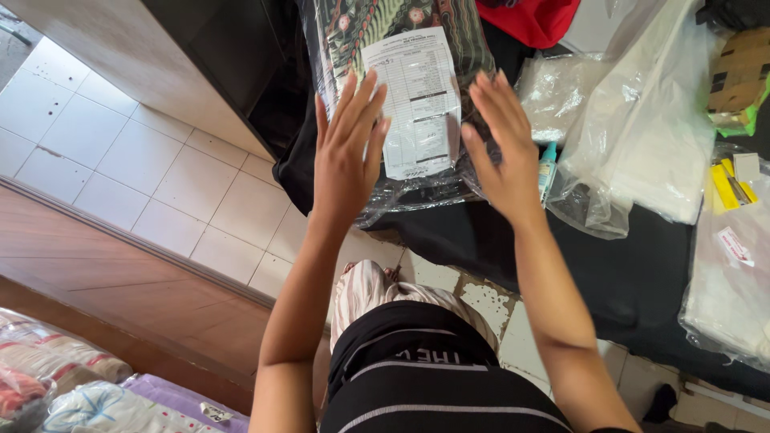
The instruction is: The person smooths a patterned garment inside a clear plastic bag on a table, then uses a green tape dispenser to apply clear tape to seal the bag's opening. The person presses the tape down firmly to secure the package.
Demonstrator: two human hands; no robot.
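Note:
A clear plastic bag holding a folded dark patterned cloth lies on a black-covered table. A white printed paper slip sits inside the bag, on top of the cloth. My left hand is flat with fingers spread on the bag's left side, beside the slip. My right hand lies flat with fingers together on the bag's right side. Neither hand grips anything.
Several clear and white plastic bags lie to the right, with a small teal bottle, yellow items and a cardboard box. Red cloth lies beyond. White floor tiles and bagged textiles are at the left.

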